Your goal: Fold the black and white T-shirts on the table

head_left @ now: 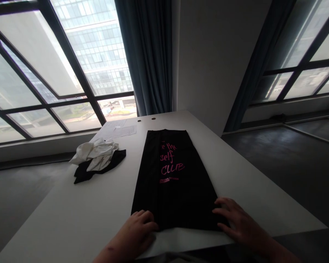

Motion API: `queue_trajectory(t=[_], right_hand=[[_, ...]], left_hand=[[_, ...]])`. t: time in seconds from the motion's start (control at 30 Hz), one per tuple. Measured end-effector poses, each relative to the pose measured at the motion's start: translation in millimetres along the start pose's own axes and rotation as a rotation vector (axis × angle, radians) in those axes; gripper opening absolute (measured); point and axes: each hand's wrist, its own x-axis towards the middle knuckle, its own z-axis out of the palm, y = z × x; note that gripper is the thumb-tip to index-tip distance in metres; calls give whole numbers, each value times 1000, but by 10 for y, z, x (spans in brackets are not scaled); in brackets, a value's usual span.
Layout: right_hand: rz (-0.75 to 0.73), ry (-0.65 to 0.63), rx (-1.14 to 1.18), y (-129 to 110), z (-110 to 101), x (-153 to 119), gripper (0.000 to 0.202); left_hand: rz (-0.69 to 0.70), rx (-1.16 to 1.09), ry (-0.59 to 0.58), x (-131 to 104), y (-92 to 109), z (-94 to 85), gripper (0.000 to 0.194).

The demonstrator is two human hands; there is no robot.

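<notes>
A black T-shirt (181,204) lies flat on the white table, folded into a long panel with pink lettering that is cut off on the left by a fold. My left hand (137,230) is at its near left corner, fingers curled down and pinching the edge of the cloth. At the near right corner is my right hand (235,221), its fingers apart and the tips touching the shirt's side edge. The undersides of my fingers are hidden.
Left of the shirt, a crumpled heap of white cloth (97,153) rests on black cloth (82,173). Papers (123,130) lie farther back on the white table (241,190), near two small round holes. Windows, a blue curtain (150,54) and a pillar stand beyond.
</notes>
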Motion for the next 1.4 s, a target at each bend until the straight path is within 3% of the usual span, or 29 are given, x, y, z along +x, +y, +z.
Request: queue_trajectory(t=[0.07, 0.17, 0.33, 0.43, 0.57, 0.7, 0.8, 0.97, 1.1, 1.23, 1.4], right_hand=[[-75, -48, 8, 20, -35, -80, 40], [-141, -13, 35, -3, -106, -133, 28], [-163, 74, 91, -104, -301, -142, 24], [-138, -25, 72, -172, -421, -140, 20], [-102, -162, 38, -261, -495, -94, 20], [-75, -155, 64, -254, -466, 22, 34], [-37, -28, 100, -91, -409, 173, 41], [100, 208, -64, 455, -230, 469, 50], [160, 303, -266, 831, -43, 627, 55], [263, 289, -400, 1007, 66, 804, 58], [353, 181, -440, 1087, 77, 1165, 59]], left_hand=[[-35, -21, 3, 18, -10, -17, 42], [-83, 4, 47, 77, -44, 31, 44], [-68, 16, 114, 193, -3, 147, 19], [-61, -37, 143, 204, 48, 148, 19], [-23, -69, 66, 160, 61, 85, 18], [-56, -147, 96, 155, -79, 0, 25], [-126, -144, 205, 295, -325, -34, 20], [-221, -17, 278, 969, -948, -142, 24], [-398, 175, 168, 1761, -1529, -408, 31], [-510, 230, 142, 2496, -2094, -670, 41], [-629, 273, 146, 3247, -2631, -821, 44]])
